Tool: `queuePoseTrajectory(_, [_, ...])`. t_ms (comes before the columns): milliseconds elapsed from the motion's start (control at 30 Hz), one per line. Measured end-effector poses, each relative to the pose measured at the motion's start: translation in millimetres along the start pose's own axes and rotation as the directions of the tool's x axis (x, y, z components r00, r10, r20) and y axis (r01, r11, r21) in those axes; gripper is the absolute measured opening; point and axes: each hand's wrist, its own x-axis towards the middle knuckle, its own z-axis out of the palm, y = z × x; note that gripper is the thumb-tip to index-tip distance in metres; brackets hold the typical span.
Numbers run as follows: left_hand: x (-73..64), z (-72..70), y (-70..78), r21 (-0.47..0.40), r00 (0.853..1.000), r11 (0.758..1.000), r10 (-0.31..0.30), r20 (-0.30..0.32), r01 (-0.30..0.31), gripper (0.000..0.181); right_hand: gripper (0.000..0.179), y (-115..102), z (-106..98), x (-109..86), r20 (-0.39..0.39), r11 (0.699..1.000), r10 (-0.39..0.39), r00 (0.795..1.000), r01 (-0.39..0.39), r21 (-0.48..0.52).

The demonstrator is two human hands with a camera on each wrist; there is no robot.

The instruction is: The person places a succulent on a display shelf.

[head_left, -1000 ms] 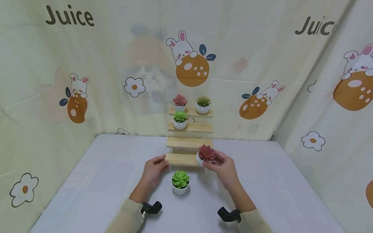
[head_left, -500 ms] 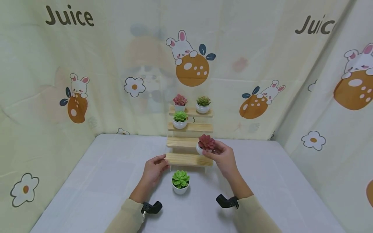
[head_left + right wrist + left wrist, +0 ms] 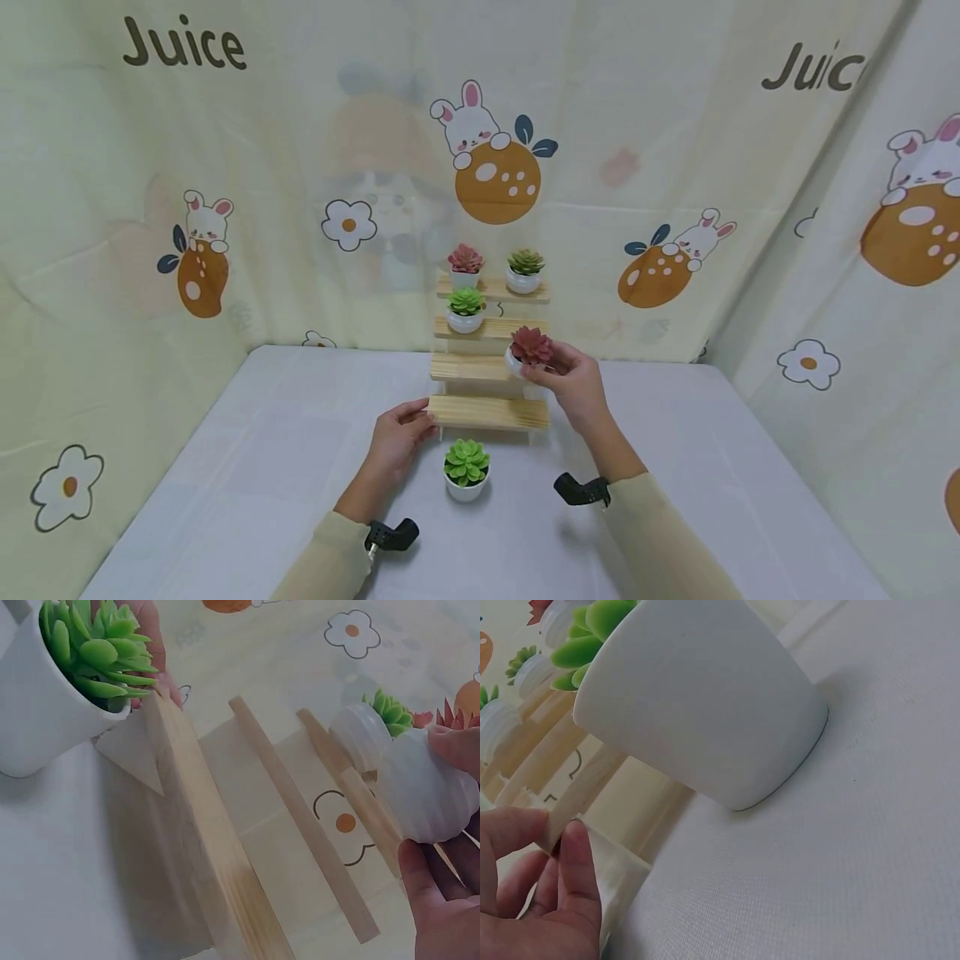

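Note:
My right hand (image 3: 579, 390) grips the white pot of a red succulent (image 3: 531, 346), holding it at the right side of a tiered wooden plant stand (image 3: 489, 412), in front of its middle steps. In the right wrist view, thumb and fingers wrap the ribbed white pot (image 3: 424, 787). At the stand's lower left, my left hand (image 3: 395, 439) pinches the end of the lowest step; the left wrist view shows thumb and fingertips on that board (image 3: 581, 791). A green succulent in a smooth white pot (image 3: 466, 472) stands on the table before the stand.
On the top step sit a red succulent (image 3: 466, 265) at left and a dark green one (image 3: 524, 271) at right. A bright green succulent (image 3: 465, 310) occupies the left of the step below. A printed curtain (image 3: 285, 125) hangs behind the white table (image 3: 247, 467).
My right hand has lifted the red succulent from the lowest step's right end up to the middle steps. The left hand has stayed on the stand.

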Motion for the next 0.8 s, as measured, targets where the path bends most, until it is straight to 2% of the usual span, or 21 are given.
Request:
queuePoseTrajectory(200, [0.9,-0.6,-0.6,0.007,1.0,1.0,-0.008,-0.006,0.008,0.038,0.06,-2,0,10.7,0.018,1.0,-0.007,1.0,0.007,-0.007])
queuePoseTrajectory(433, [-2.0,0.7,0.9,0.003,1.0,1.0,0.014,0.01,-0.014,0.04,0.06,-8,-4,24.7,0.049,0.999,-0.048,0.998,0.049,-0.012])
queuePoseTrajectory(800, [-4.0,-0.6,4.3,0.009,1.0,1.0,0.008,0.013,-0.009,0.041,0.059,-15,-5,48.0,0.048,0.993,-0.063,0.997,0.067,-0.095])
